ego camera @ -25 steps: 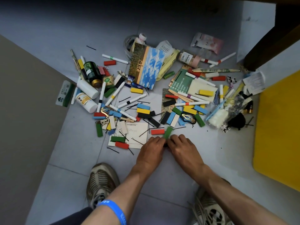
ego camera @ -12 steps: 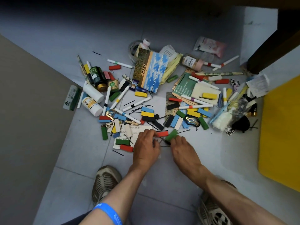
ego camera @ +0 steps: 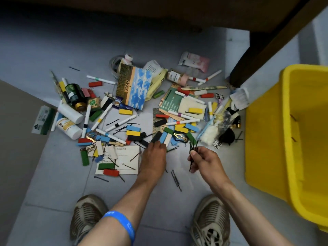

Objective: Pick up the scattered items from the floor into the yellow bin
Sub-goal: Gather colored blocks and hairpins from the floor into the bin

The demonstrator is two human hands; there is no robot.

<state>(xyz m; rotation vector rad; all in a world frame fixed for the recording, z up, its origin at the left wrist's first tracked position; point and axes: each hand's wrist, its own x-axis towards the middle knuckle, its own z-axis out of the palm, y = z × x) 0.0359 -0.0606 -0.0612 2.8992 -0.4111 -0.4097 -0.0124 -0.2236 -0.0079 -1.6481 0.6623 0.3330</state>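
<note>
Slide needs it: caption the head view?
Right hand grips black hairpins beside the yellow bin; left hand reaches floor clutter.

Your surroundings, as recorded: pale grey tiled floor [ego camera: 58, 190] with thin grout lines, filling most of the frame; a flat brown panel [ego camera: 17, 139] along the left edge; dark wooden furniture [ego camera: 159, 11] across the top, its leg [ego camera: 248, 64] slanting down at upper right. Light was dim and shadowed toward the top.
</note>
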